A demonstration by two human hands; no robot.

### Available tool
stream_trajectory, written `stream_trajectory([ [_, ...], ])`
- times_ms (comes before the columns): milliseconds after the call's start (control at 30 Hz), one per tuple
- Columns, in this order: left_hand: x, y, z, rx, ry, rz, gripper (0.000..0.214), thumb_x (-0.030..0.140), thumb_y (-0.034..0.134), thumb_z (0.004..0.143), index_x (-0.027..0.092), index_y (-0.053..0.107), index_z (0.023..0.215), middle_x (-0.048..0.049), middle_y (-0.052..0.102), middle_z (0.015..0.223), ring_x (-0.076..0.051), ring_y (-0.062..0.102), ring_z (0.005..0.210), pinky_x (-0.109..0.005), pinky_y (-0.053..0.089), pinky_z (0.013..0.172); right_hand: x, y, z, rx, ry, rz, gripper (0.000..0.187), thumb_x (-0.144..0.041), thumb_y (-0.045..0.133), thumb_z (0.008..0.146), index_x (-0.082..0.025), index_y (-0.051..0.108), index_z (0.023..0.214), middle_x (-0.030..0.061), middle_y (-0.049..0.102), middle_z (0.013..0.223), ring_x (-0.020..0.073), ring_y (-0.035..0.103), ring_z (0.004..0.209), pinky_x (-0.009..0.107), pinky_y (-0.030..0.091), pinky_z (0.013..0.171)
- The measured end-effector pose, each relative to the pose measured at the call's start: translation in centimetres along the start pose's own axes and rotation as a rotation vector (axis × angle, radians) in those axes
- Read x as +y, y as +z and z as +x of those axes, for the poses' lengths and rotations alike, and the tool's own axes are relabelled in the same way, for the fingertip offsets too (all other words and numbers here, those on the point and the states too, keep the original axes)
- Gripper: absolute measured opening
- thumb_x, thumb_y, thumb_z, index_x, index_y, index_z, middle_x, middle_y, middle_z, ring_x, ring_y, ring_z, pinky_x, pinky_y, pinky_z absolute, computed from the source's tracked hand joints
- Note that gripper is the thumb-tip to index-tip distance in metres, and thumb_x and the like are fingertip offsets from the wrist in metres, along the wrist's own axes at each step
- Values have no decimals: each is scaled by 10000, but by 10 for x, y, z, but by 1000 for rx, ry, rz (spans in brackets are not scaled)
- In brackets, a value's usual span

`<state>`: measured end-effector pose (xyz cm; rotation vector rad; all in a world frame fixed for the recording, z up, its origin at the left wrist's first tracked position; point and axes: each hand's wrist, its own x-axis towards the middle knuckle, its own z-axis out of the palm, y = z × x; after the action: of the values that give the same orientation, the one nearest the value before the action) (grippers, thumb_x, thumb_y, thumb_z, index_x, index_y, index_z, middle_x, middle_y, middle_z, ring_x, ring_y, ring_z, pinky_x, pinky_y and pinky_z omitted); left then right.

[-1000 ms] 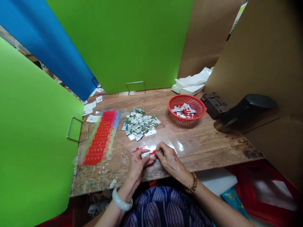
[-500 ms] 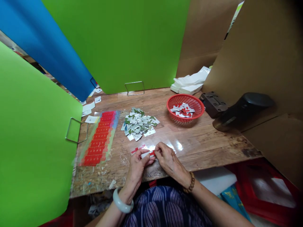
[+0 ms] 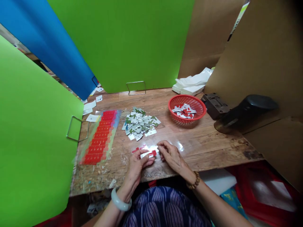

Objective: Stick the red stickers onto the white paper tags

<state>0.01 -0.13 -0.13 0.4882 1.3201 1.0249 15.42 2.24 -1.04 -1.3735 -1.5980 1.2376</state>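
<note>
My left hand (image 3: 137, 162) pinches a small white card with a red sticker (image 3: 148, 154) near the table's front edge. My right hand (image 3: 170, 154) is curled just right of the card, its fingertips close to the card's red end. A loose red strip (image 3: 136, 149) lies on the table right behind the card. A heap of small white and green cards (image 3: 139, 123) sits at mid table. To the left lies a clear sheet of red stickers (image 3: 100, 135).
A red basket (image 3: 197, 113) with several finished cards stands at the right. Behind it are a stack of white bags (image 3: 191, 84), a dark metal block (image 3: 214, 104) and a black device (image 3: 243, 112). Green and blue boards and cardboard wall the wooden table (image 3: 208, 142).
My right hand has drawn slightly away from the card's end and shifted right. The left hand keeps its hold on the card.
</note>
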Motion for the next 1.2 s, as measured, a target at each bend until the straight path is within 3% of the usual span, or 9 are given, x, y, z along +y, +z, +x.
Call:
stream_trajectory([
  [167,0,1,-3,-46,3,16,248,131,676,669,85,557,882,-93,699,677,-144,671,583,-211,538,600,-3,10,-1,-123,94,184,182,-343,586,755,-169,546,794,-61,482,527,71,446,440,176,333,408],
  [300,2,1,-6,-80,29,80,285,190,678,677,77,550,906,-111,699,650,-156,670,574,-208,526,570,3,14,3,-251,186,369,267,-422,565,761,-166,509,705,-69,494,431,54,400,322,157,288,327],
  [467,3,0,-7,-115,41,65,361,244,685,680,84,524,961,-116,700,698,-159,671,605,-226,521,591,10,8,12,-337,266,554,333,-469,612,716,-153,511,679,-30,573,459,78,483,325,168,370,321],
  [567,1,-1,-4,-109,73,-12,450,276,690,684,117,484,1051,-90,690,773,-152,669,659,-255,524,643,3,-14,24,-140,236,680,298,-418,674,683,-153,537,703,-15,608,530,76,516,369,167,405,347],
  [700,-5,-4,1,-56,70,-45,444,319,707,662,124,504,1007,-98,659,881,-147,655,714,-266,518,670,-14,-45,47,250,12,936,304,-459,617,735,-189,576,869,-1,649,698,68,568,504,163,459,457],
  [767,-9,-7,4,-51,48,-42,428,312,721,645,122,513,969,-93,648,882,-144,649,723,-261,512,676,-16,-45,58,228,-19,805,319,-470,585,753,-195,572,914,17,655,782,88,594,561,190,472,493],
  [933,-17,-9,9,-49,50,-35,392,301,706,665,124,511,956,-86,631,878,-136,639,718,-251,501,663,-6,-9,87,63,-169,-90,181,-318,545,791,-153,605,833,25,607,720,133,559,607,259,449,585],
  [1033,-18,-8,10,-44,53,-29,383,302,704,666,125,514,948,-82,626,868,-135,637,710,-252,498,658,-5,12,103,51,-302,-311,187,-236,578,764,-150,609,927,60,584,881,165,540,772,295,420,727],
  [1200,-16,-5,10,-43,54,-22,373,304,704,661,128,517,932,-71,624,840,-133,636,691,-250,497,651,-11,30,116,64,-446,-721,285,-374,600,771,-164,588,964,92,533,932,223,454,870,325,367,764],
])
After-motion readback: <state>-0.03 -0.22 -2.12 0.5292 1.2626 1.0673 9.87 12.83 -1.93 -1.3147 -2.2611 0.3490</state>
